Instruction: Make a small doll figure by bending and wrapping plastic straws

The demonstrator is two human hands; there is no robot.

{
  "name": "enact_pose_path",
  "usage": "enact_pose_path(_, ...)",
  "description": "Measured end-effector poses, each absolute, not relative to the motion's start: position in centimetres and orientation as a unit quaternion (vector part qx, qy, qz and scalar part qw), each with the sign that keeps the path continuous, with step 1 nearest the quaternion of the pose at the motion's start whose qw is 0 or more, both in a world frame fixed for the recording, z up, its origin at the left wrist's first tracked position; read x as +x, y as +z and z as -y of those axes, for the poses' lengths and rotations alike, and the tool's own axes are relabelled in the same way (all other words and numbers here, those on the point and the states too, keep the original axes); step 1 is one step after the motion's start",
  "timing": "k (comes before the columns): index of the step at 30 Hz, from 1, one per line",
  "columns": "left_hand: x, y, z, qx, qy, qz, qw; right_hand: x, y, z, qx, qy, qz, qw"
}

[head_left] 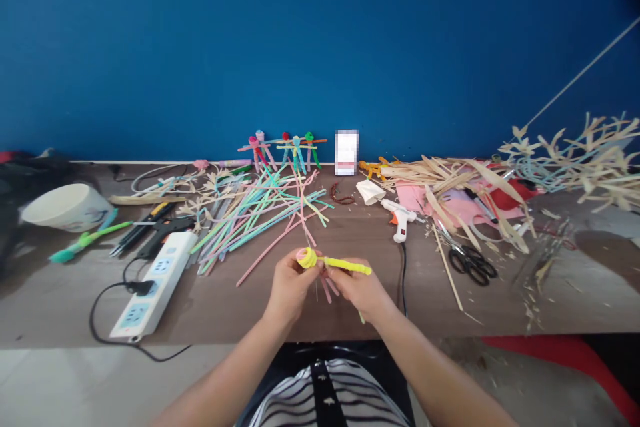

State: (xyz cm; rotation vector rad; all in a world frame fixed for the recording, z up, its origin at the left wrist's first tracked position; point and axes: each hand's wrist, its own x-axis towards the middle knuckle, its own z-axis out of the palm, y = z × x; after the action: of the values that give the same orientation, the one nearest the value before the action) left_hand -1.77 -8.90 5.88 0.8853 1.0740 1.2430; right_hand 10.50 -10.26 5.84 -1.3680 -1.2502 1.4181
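Between both hands, above the table's front half, is a small figure of bent pipe cleaners [307, 257], with a coiled yellow and pink head. My left hand [290, 287] is closed around it just below the coil. A straight yellow pipe cleaner [350, 265] runs out to the right, across the fingers of my right hand [357, 287], which pinches the figure near its middle. Pink ends hang beneath the hands, and a pale green end shows under the right palm. Fingers hide the part where the pieces join.
Loose pastel pipe cleaners [250, 213] lie in a pile at left centre, behind a power strip [155, 287]. Several finished figures [295, 147] lean by the blue wall. Right of my hands are a white glue gun [401, 219], black-handled scissors [473, 263] and dried husks [440, 173]. A white bowl [67, 207] stands far left.
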Motion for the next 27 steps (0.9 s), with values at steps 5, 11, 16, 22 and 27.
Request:
enact_pose_path(5,-1.5,5.1,8.8,0.421,0.542,-0.503,0.526,9.8,5.2,11.1,-0.54,0.521,0.551,0.366)
enact_pose_path(11,-2.0,5.3,8.7,0.547,0.464,-0.522,0.461,10.5,8.3,12.3,-0.597,0.227,0.751,0.169)
enact_pose_path(16,-2.4,6.2,8.7,0.634,0.393,-0.497,0.443,12.1,11.3,11.5,-0.589,0.162,0.782,0.124)
enact_pose_path(22,-3.2,7.3,8.6,0.614,0.375,-0.447,0.532,13.7,10.1,8.3,-0.542,0.471,0.652,0.241)
enact_pose_path(27,-3.1,6.5,8.7,0.528,0.458,-0.444,0.561,13.2,7.4,7.4,-0.475,0.697,0.443,0.302)
